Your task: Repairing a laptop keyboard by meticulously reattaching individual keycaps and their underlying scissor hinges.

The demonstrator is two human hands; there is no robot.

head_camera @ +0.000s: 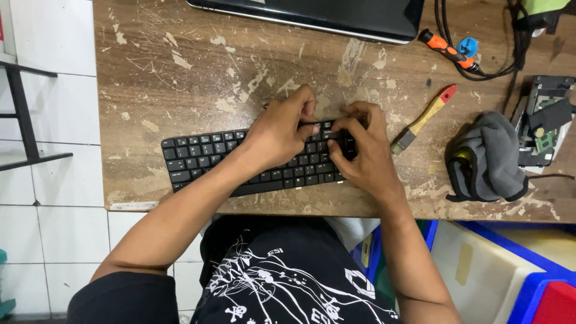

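A flat black keyboard [240, 162] of matte plastic, with rows of small square keys, lies along the near edge of the table [180, 78], slightly tilted so its right end sits further from that edge. The table is worn brown wood, scratched and flecked with pale chips where the finish has come off.

Both forearms reach in from the near edge and meet over the keyboard's right end. The left hand [279, 135] lies palm down across the keys, wrist bent, its fingers bunched together and curled so the thumb and forefinger pinch narrowly at a key in the upper rows. The right hand [360, 150] comes in from the right, knuckles raised, fingers curled tight around the keyboard's right end, fingertips pressing against the same spot. The two sets of fingertips touch or nearly touch; what small part lies between them I cannot tell.

Just right of the right hand lies a small brush [423, 120] with a pale wooden handle and red tip. Further right sits a crumpled grey cloth [486, 159]. Toward the far edge are a glossy black laptop [336, 15] and an orange-handled screwdriver [447, 48].
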